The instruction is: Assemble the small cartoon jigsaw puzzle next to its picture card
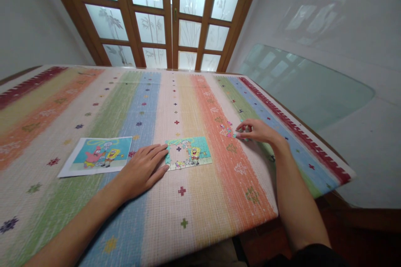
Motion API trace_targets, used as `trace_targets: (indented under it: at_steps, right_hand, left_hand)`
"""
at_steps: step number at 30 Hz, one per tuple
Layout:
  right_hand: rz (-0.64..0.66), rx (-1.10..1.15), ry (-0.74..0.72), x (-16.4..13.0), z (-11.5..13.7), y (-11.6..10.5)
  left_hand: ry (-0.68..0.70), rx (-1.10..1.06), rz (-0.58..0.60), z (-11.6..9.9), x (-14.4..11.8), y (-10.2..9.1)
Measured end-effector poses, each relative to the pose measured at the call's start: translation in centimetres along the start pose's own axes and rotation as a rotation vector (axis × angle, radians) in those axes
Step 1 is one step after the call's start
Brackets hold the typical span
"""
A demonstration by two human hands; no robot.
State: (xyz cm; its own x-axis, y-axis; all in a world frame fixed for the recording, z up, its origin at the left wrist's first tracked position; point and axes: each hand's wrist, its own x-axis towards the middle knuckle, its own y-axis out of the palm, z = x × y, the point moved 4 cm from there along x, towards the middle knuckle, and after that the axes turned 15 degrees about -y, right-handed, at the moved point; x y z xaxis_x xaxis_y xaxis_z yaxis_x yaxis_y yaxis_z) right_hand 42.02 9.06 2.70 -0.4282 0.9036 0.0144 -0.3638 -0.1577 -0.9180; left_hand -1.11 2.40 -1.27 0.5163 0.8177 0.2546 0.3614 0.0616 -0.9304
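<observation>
A partly assembled jigsaw puzzle (204, 150) lies on the table, with a gap in its left and middle part where the tablecloth shows through. It pictures a yellow cartoon figure on a teal ground. My left hand (144, 169) rests flat, fingers stretched out, its fingertips touching the puzzle's left edge. Farther right, a small heap of loose pink and teal puzzle pieces (228, 130) lies on the orange stripe. At the heap's right side, my right hand (255, 130) has thumb and fingers pinched together on a small puzzle piece, mostly hidden by the fingertips.
Left of the puzzle lies a printed reference picture (103, 155), partly beside my left forearm. A striped tablecloth (163, 221) covers the table, whose near edge runs below my arms. Wooden doors with glass panes (150, 25) stand beyond, and a white wall (354, 16) rises on the right.
</observation>
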Motion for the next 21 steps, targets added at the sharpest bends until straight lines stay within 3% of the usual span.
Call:
trace_targets:
  at_steps: [7, 14, 18, 21]
  right_hand:
    - [0.036, -0.021, -0.039, 0.8, 0.4, 0.8]
    - [0.005, 0.172, 0.006, 0.7, 0.3, 1.2]
    - [-0.055, 0.342, -0.027, 1.0, 2.1, 1.1]
    - [-0.113, 0.462, -0.123, 2.1, 5.0, 1.9]
  left_hand:
    - [0.008, 0.019, -0.013, -0.1, -0.1, 0.1]
    - [0.010, 0.022, -0.009, 0.0, -0.1, 0.2]
    - [0.005, 0.015, -0.006, 0.0, 0.0, 0.2]
    - [0.010, 0.022, -0.004, 0.0, 0.0, 0.2]
